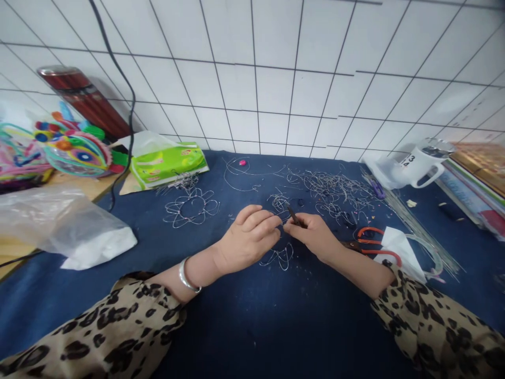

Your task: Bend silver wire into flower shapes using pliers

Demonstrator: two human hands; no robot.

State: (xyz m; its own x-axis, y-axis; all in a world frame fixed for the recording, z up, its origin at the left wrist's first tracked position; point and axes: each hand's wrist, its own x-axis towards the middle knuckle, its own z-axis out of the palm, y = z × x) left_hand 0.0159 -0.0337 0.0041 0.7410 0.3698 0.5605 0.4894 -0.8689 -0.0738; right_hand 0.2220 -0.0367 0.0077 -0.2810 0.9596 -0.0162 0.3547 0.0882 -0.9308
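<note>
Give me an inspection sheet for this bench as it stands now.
Surface: dark blue cloth table, scattered wire scraps.
Job's things: looped silver wire piece; small dark tool.
Clutter: silver wire tangle, wire flower, orange-handled cutters, green tissue pack, clear plastic bag, white mug.
Grippers: left hand pinches the wire; right hand fingers hold the tool.
Cables: black cable hangs down the wall.
Surroundings: white tiled wall.

Left hand [246, 238] and right hand [312, 235] meet, fingers [271, 223] pinched.

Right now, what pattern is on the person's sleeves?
The sleeves are leopard print, tan with dark spots; the head view shows it.
</note>
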